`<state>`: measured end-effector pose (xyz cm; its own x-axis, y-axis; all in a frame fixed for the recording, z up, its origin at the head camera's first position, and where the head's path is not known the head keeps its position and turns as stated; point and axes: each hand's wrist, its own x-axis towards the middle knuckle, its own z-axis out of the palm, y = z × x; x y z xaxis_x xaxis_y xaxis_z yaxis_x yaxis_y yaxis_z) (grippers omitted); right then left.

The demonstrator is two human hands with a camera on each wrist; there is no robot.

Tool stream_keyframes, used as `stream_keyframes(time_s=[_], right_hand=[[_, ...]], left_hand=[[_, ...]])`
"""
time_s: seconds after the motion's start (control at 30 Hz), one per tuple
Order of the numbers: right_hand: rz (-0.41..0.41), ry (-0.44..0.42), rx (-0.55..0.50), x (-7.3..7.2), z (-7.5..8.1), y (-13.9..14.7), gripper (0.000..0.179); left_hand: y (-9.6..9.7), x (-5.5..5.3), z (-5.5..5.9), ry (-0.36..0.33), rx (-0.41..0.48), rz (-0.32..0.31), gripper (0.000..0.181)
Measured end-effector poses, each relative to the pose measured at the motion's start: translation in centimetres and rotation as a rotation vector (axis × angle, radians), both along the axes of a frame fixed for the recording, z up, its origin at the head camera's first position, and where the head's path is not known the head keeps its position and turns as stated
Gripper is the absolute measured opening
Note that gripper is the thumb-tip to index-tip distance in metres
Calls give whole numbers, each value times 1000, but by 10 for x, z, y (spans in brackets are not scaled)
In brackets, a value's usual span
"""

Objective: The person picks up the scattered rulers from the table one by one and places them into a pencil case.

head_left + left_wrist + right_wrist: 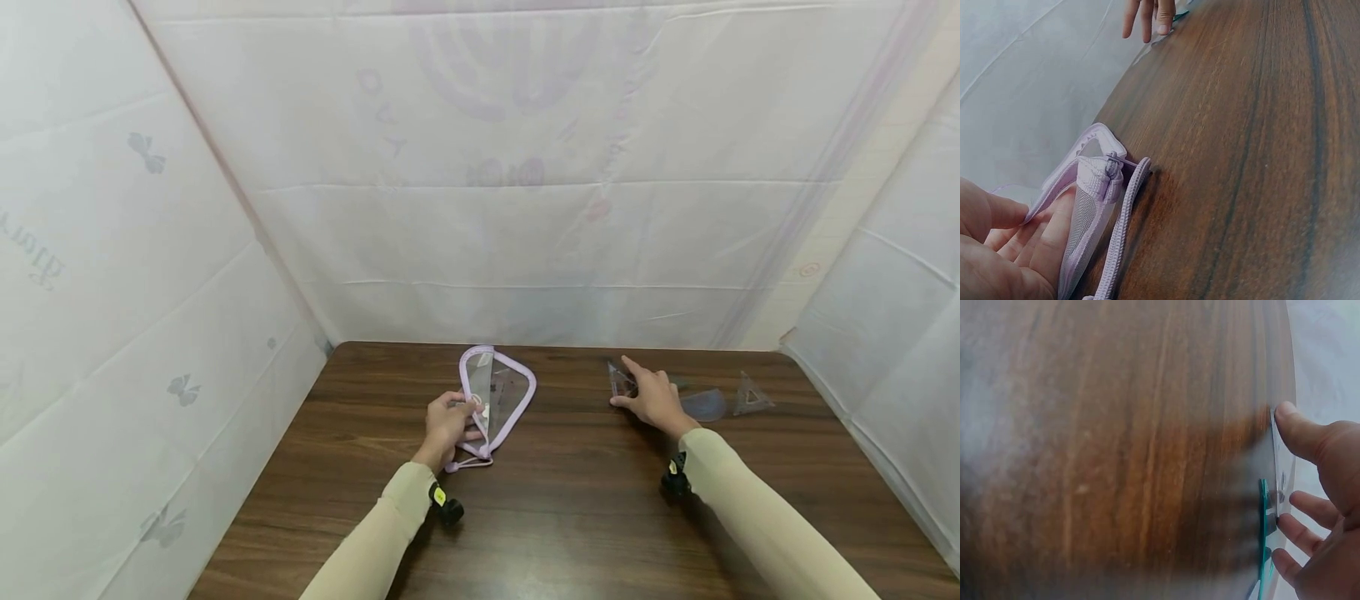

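My left hand (447, 425) pinches the edge of a see-through zip pouch (517, 367) with lilac trim. In the left wrist view, the thumb lies outside the pouch's lilac edge (1054, 181) and the other fingers reach behind it. The pouch's mouth gapes there, beside its zip slider (1112, 164) and a lilac loop strap (1119, 231). Farther right, my right hand (656, 398) spreads over a clear set square (619, 382), thumb at its near corner and a finger at its far one. A teal-edged clear piece (1264, 531) lies close to the fingers in the right wrist view.
Right of my right hand lie a bluish clear protractor (705, 405) and another clear set square (750, 397). The dark wooden table (555, 517) meets a white sheet (480, 233) along its far edge. More sheeting hangs at both sides.
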<state>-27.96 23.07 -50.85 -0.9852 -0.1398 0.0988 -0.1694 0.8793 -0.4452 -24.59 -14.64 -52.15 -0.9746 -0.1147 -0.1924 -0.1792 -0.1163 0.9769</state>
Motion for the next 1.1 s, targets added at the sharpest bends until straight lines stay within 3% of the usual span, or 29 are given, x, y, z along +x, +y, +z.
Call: stream_keyframes(time_s=[0.73,1.1], right_hand=[[14,25,13,-6,4,-5,75],[-2,-19,4,-4,9,-5,67]], left_hand=[[3,2,4,-4,-5,22,14],[3,1,3,-5,-9,20,13]])
